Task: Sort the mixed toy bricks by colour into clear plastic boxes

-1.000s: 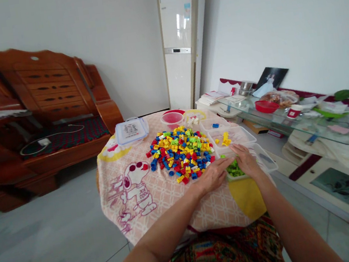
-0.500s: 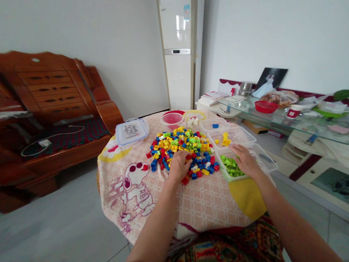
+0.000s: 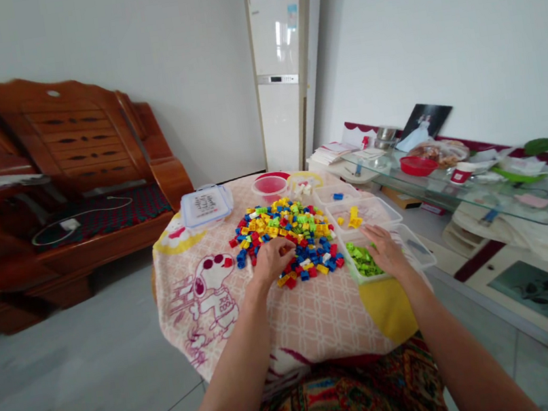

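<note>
A heap of small red, blue, yellow and green bricks (image 3: 288, 234) lies on a round table covered by a pink cartoon cloth (image 3: 215, 296). My left hand (image 3: 270, 261) rests on the heap's near left side, fingers curled among the bricks; what they pinch is too small to make out. My right hand (image 3: 385, 252) lies flat, fingers apart, on the right rim of a clear tub of green bricks (image 3: 362, 262). Behind it stand a tub with yellow bricks (image 3: 360, 214) and one with a blue brick (image 3: 337, 194).
A lidded clear box (image 3: 206, 205), a red bowl (image 3: 270, 185) and a yellow-rimmed bowl (image 3: 303, 182) stand at the table's far side. A wooden bench (image 3: 59, 182) is at left, a glass shelf with clutter (image 3: 456, 182) at right, a tall white air conditioner (image 3: 281, 67) behind.
My left hand moved from beside the green tub leftward onto the brick heap, then drew slightly left and curled its fingers. My right hand stayed at the green tub.
</note>
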`<state>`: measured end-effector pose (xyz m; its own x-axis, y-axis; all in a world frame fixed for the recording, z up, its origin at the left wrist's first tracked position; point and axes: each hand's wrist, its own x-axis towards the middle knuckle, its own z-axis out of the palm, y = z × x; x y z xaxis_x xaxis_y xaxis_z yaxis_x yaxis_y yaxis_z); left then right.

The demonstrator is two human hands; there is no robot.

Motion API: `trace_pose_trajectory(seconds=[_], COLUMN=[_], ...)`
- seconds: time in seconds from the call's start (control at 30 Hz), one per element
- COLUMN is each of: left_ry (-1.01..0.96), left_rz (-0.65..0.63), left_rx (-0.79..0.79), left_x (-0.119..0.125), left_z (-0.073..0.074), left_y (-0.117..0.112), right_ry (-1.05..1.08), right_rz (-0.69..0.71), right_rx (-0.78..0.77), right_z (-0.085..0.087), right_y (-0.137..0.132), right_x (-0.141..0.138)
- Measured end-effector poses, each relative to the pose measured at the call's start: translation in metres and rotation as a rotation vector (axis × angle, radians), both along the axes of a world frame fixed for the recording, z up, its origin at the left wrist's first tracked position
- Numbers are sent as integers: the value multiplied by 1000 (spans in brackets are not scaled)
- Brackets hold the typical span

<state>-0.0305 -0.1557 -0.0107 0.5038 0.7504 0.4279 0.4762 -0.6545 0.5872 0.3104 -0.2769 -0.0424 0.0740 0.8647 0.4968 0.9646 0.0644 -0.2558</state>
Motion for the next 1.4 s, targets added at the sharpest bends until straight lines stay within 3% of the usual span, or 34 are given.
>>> trace_pose_trajectory(seconds=[0.13, 0.37, 0.9, 1.03, 1.2, 1.33, 1.4], left_ry=[151, 57, -145, -10, 145, 73, 22], left_rz=[-110, 87, 253, 216, 78, 47, 90], left_rx=[83, 42, 23, -21, 55, 13, -23], left_x=[-2, -24, -31, -26, -27, -35, -41], left_z=[-3, -6, 3, 3, -5, -9, -9], left_y=[4, 20, 16, 12, 18, 26, 30], right_ry=[-1, 9, -2, -14, -18, -21, -22], right_rz=[2, 16, 13, 5, 15, 12, 14], right_rx=[1, 6, 14, 2, 17, 12, -1], right_z=[0, 0, -1, 0, 0, 0, 1], right_y=[0, 0, 0, 0, 0, 0, 1], right_x=[1, 1, 1, 2, 2, 2, 2])
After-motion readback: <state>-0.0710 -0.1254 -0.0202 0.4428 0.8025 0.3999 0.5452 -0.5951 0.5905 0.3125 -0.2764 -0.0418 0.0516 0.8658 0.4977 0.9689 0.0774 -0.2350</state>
